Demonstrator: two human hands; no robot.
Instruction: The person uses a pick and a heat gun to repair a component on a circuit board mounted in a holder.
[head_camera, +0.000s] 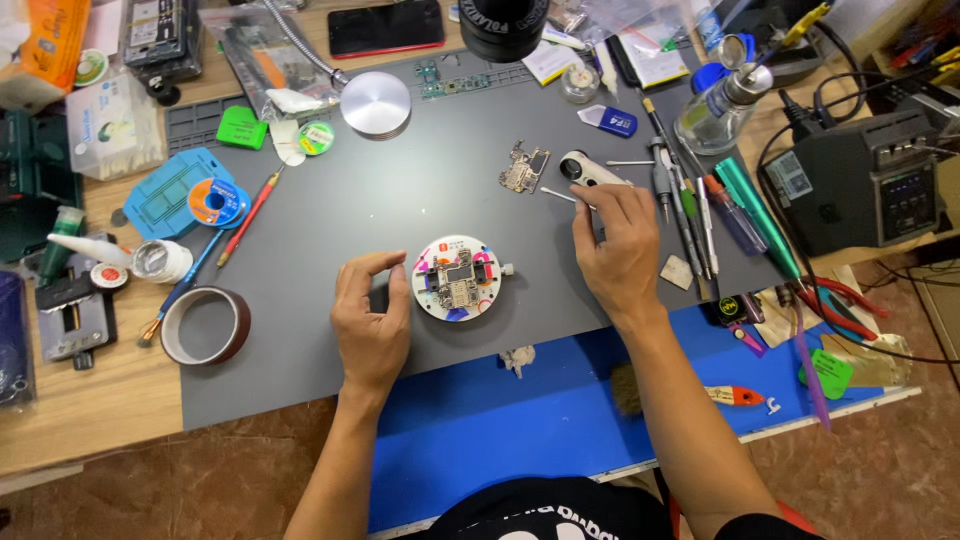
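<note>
A round white fixture (457, 279) with a small circuit board clamped on it sits at the middle of the grey work mat (380, 190). My left hand (372, 318) rests on the mat just left of the fixture, thumb and forefinger curled toward its rim, holding nothing. My right hand (615, 243) is to the fixture's right and pinches a thin white cotton swab (560, 194) that points left. A second bare circuit board (525, 168) lies beyond the swab, beside a small white tool with a lens (590, 170).
Screwdrivers and tweezers (690, 210) lie in a row right of my right hand. A glass dispenser bottle (722, 105) and a soldering station (865, 180) stand at the right. A tape roll (205, 325), solder reel (214, 201) and red pen (250, 217) lie on the left.
</note>
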